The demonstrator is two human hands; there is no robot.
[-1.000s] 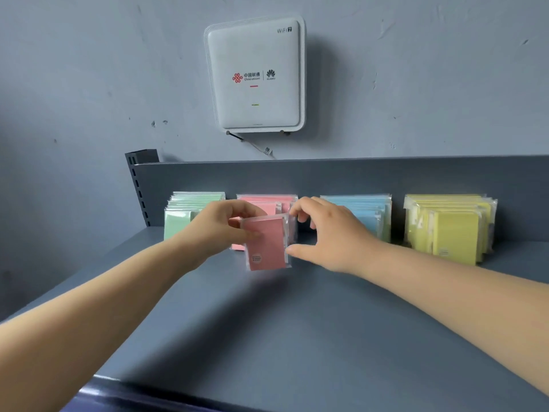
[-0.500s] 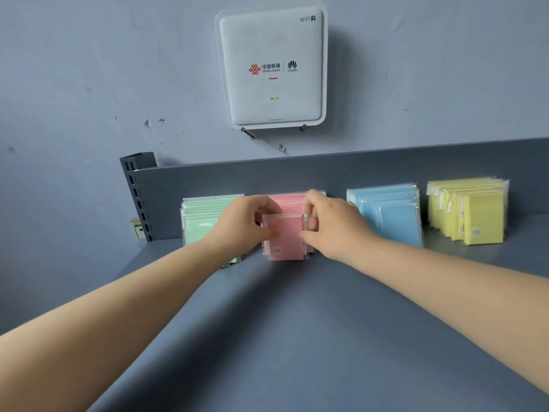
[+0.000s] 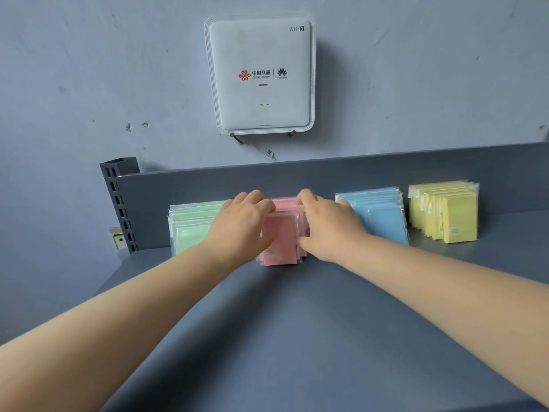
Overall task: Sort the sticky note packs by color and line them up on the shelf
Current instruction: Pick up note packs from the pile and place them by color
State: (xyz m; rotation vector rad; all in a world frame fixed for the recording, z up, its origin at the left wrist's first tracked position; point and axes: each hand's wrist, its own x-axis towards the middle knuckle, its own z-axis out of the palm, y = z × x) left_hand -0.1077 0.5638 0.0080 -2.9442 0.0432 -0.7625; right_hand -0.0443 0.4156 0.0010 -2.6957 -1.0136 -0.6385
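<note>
Four rows of sticky note packs stand upright against the back panel of the grey shelf (image 3: 297, 337): green packs (image 3: 190, 230) at the left, then pink packs (image 3: 280, 239), blue packs (image 3: 383, 218) and yellow packs (image 3: 454, 218). My left hand (image 3: 242, 224) grips the left side of the pink packs, fingers curled over their top and thumb on the front. My right hand (image 3: 329, 227) grips their right side the same way. The front pink pack stands against the row between my two hands.
A white WiFi router (image 3: 261, 75) hangs on the wall above the shelf, with a cable below it. A slotted dark upright post (image 3: 118, 200) marks the shelf's left end. A wall socket (image 3: 117, 239) sits low beside the post.
The pink pack, held out in front of the row a second ago, now stands against the pink row. Both hands moved forward and closed in on the row's sides.
</note>
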